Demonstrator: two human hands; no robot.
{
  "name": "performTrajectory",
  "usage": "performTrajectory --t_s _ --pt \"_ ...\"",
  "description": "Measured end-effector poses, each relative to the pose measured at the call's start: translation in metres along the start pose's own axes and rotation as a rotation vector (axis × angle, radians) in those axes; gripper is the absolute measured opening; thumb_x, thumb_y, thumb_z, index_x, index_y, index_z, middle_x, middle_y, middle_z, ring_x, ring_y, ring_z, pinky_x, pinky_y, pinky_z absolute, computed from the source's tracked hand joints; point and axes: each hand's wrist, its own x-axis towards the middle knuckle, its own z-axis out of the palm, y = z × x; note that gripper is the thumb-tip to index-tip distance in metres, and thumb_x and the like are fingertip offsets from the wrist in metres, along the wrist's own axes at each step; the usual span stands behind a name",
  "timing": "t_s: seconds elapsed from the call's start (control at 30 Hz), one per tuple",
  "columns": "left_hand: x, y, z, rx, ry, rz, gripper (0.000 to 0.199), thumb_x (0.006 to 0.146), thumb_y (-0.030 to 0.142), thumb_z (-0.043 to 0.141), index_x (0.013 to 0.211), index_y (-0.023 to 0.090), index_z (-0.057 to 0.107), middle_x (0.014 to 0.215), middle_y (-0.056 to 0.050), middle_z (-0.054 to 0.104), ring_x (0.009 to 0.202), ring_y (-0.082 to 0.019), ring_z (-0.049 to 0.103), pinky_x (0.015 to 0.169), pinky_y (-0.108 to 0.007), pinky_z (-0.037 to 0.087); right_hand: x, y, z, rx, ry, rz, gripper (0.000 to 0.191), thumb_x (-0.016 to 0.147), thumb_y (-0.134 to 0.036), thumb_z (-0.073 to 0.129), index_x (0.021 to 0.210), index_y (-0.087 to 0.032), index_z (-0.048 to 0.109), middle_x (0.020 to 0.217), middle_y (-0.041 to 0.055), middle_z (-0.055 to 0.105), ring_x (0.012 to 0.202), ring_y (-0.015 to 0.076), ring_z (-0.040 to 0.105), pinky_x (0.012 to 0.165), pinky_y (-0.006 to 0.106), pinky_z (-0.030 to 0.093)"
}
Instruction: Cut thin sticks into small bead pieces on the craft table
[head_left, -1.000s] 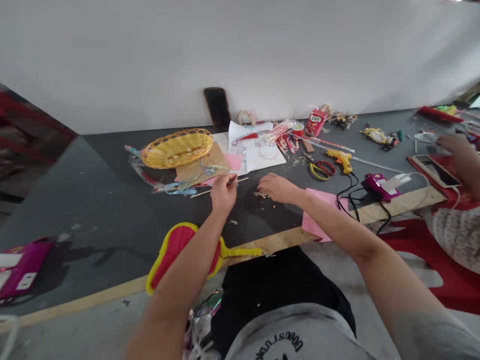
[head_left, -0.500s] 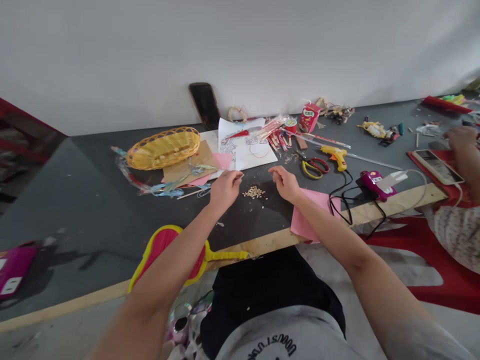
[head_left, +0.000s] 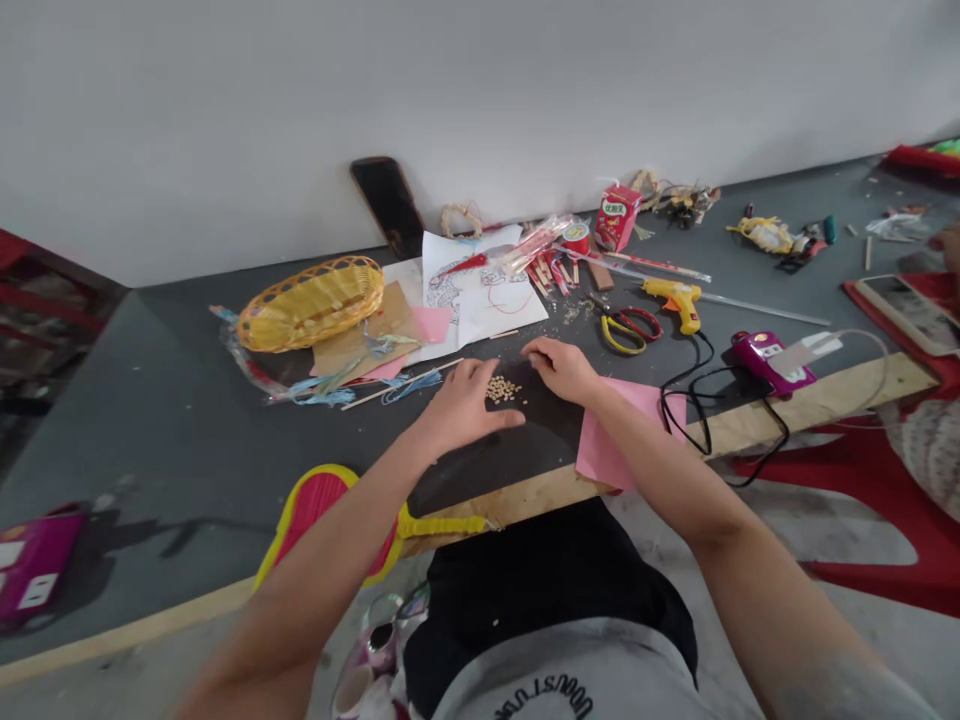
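A small pile of pale wooden-looking pieces [head_left: 504, 389] lies on the dark tabletop between my hands. My left hand [head_left: 466, 402] is just left of the pile, with thumb and fingers apart and nothing seen in them. On the other side, my right hand [head_left: 561, 370] has its fingers curled together over the table; whether they hold anything is hidden. A short thin stick [head_left: 504, 334] lies beyond the pile, by the edge of the printed paper [head_left: 491, 310]. Under my right forearm is a pink sheet [head_left: 600, 445].
Scissors [head_left: 624, 330], a yellow glue gun [head_left: 679, 300] with a black cord and a purple device [head_left: 776, 362] lie rightward. A yellow basket [head_left: 311, 305] stands left. A pink-and-yellow paddle-shaped piece [head_left: 322, 500] overhangs the front edge. A red drink carton [head_left: 618, 215] stands behind.
My left hand has opened from a pinch and come down beside the pile. My right hand has shifted slightly left, still curled. The short stick now shows by the paper. The view has shifted.
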Motion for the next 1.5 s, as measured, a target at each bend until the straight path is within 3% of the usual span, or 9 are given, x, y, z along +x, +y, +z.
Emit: performTrajectory --t_s 0.1,0.3,0.53,0.67,0.77,0.87,1.1,1.3,1.5 --pt "-0.012 0.007 0.008 0.078 -0.015 -0.029 0.097 0.072 0.061 0.08 0.149 0.015 0.043 0.143 -0.022 0.048 0.132 -0.043 0.051 0.107 -0.054 0.046 0.0 0.0 0.0 -0.044 -0.046 -0.026 0.02 0.091 -0.014 0.05 0.096 -0.02 0.068 0.101 0.0066 0.074 0.097 0.019 0.068 0.092 0.032 0.05" --pt "0.007 0.016 0.015 0.032 0.065 -0.014 0.05 0.09 0.036 0.068 0.134 0.013 0.057 0.125 -0.016 0.06 0.12 -0.032 0.061 0.104 -0.044 0.049 -0.005 -0.003 -0.009 -0.088 -0.195 -0.106 0.022 0.087 -0.008 0.052 0.1 -0.018 0.068 0.101 0.008 0.071 0.097 0.0192 0.065 0.09 0.033 0.051" --pt "0.006 0.006 0.001 -0.166 0.108 -0.021 0.038 0.087 0.019 0.063 0.125 0.017 0.064 0.118 -0.01 0.065 0.089 -0.019 0.067 0.092 -0.035 0.054 -0.006 -0.003 -0.005 -0.196 -0.277 -0.176 0.014 0.085 -0.011 0.06 0.091 -0.02 0.07 0.096 0.0066 0.07 0.094 0.0207 0.064 0.094 0.036 0.047" --pt "-0.016 -0.01 -0.011 -0.053 0.132 -0.069 0.029 0.092 0.025 0.058 0.118 0.017 0.069 0.107 -0.009 0.071 0.1 -0.025 0.066 0.099 -0.042 0.051 -0.007 -0.003 0.0 -0.22 -0.217 -0.131 0.018 0.09 -0.012 0.054 0.093 -0.021 0.069 0.098 0.0065 0.073 0.094 0.0206 0.065 0.094 0.036 0.047" --pt "-0.046 -0.018 -0.012 0.046 0.136 -0.047 0.032 0.091 0.032 0.06 0.12 0.018 0.069 0.114 -0.011 0.07 0.112 -0.03 0.062 0.105 -0.047 0.047 -0.008 -0.003 0.0 -0.188 -0.182 -0.099 0.02 0.091 -0.014 0.052 0.1 -0.022 0.068 0.103 0.007 0.074 0.098 0.0215 0.065 0.095 0.037 0.048" --pt "-0.085 -0.021 -0.006 0.113 0.179 -0.05 0.034 0.093 0.033 0.057 0.123 0.02 0.068 0.121 -0.013 0.067 0.114 -0.032 0.059 0.105 -0.051 0.047 -0.01 -0.002 -0.001 -0.144 -0.128 -0.042 0.023 0.093 -0.02 0.05 0.112 -0.022 0.063 0.098 0.0063 0.073 0.09 0.021 0.066 0.089 0.036 0.05" --pt "-0.154 -0.044 -0.004 0.17 0.33 -0.188 0.038 0.099 0.034 0.045 0.13 0.022 0.062 0.135 -0.015 0.06 0.129 -0.033 0.053 0.113 -0.052 0.042 -0.014 0.003 -0.006 -0.061 0.349 0.119 0.028 0.104 -0.034 0.03 0.126 -0.026 0.046 0.08 0.0008 0.057 0.069 0.0171 0.059 0.07 0.033 0.051" --pt "-0.176 -0.075 0.002 0.155 0.383 -0.285 0.054 0.097 0.049 0.046 0.139 0.016 0.055 0.142 -0.02 0.057 0.136 -0.037 0.051 0.115 -0.055 0.041 -0.018 -0.01 -0.01 -0.163 0.317 0.005 0.036 0.105 -0.036 0.027 0.136 -0.025 0.042 0.084 0.003 0.058 0.074 0.0185 0.062 0.077 0.037 0.054" --pt "-0.179 -0.083 0.008 0.129 0.433 -0.213 0.042 0.1 0.046 0.041 0.115 0.019 0.07 0.137 -0.017 0.06 0.138 -0.036 0.051 0.116 -0.054 0.041 -0.007 -0.015 -0.038 -0.183 0.261 0.018 0.034 0.094 -0.028 0.048 0.127 -0.023 0.051 0.12 0.0111 0.057 0.084 0.0155 0.063 0.076 0.033 0.056"
